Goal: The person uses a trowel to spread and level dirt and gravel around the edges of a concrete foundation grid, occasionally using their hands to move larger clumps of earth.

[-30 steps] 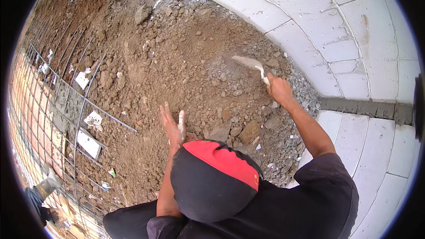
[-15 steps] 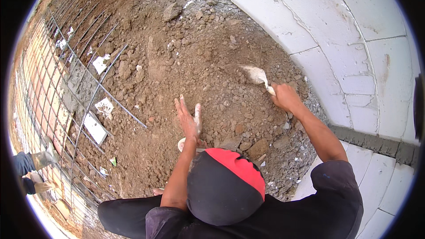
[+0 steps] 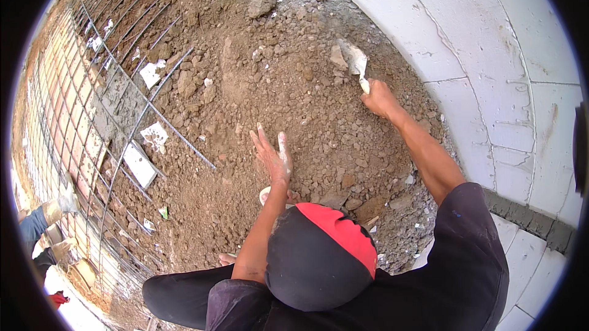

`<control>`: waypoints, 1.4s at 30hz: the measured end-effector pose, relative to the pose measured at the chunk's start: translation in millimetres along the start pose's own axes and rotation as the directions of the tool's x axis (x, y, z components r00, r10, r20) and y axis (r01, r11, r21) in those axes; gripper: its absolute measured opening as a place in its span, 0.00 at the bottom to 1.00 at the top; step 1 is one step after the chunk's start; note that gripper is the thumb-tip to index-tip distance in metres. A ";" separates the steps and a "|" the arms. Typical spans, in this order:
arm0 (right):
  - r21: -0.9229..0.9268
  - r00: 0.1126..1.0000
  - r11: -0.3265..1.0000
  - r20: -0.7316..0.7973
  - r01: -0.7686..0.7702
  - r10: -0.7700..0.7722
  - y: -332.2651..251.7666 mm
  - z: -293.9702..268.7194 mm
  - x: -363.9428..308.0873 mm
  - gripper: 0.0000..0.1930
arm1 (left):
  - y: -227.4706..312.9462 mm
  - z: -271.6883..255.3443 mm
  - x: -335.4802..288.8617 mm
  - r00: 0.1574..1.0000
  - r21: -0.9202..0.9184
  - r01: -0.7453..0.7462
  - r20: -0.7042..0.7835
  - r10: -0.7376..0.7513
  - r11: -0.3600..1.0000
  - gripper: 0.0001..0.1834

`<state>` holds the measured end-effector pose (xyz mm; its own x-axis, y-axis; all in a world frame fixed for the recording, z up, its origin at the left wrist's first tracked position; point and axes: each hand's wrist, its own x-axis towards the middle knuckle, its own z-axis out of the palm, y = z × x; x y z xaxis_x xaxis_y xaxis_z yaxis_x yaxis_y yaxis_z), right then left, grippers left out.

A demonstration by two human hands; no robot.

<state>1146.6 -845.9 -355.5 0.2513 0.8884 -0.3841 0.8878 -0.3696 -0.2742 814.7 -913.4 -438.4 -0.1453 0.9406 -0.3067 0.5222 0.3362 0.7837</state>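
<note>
My right hand (image 3: 381, 99) is closed round the handle of a trowel (image 3: 357, 61), its pale, mortar-coated blade lying against loose brown soil (image 3: 294, 104). A clod (image 3: 337, 57) sits right beside the blade. My left hand (image 3: 273, 158), whitish with dust on the fingers, is held out over the soil with fingers spread and thumb apart, holding nothing. Whether its palm touches anything I cannot tell. Below my left wrist, something pale shows beside part of a foot. The black and red cap (image 3: 322, 257) hides the ground nearest to me.
A curving wall of white blocks (image 3: 454, 42) bounds the right side, with a grey mortar strip (image 3: 531, 220) lower down. Steel rebar mesh (image 3: 98, 122) spreads on the left, its loose ends reaching over the soil. A co-worker's boot (image 3: 61, 203) stands at the far left.
My right hand has pushed the trowel farther away over the soil and slightly left. My left hand stays open in nearly the same place. The whole view has shifted a little.
</note>
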 end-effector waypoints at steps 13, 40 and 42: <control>-0.321 0.977 0.947 -0.193 0.028 -0.094 -24.0 -76.6 24.2 0.14 | -11.5 7.3 -3.2 0.981 -0.083 -0.194 -0.040 0.191 0.978 0.45; 0.177 0.968 0.952 0.009 -0.248 0.251 17.5 94.2 -159.2 0.14 | -12.3 18.0 25.5 0.991 -0.003 -0.111 -0.069 0.111 0.994 0.37; 0.230 0.965 0.938 0.016 -0.258 0.262 -13.9 105.3 -170.3 0.13 | -1.0 12.4 21.4 0.991 -0.002 -0.114 -0.077 0.114 0.993 0.38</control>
<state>1050.8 -1020.7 -379.1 0.4685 0.7563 -0.4567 0.6796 -0.6388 -0.3607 821.5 -894.2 -452.5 -0.1488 0.9736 -0.1733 0.5339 0.2266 0.8146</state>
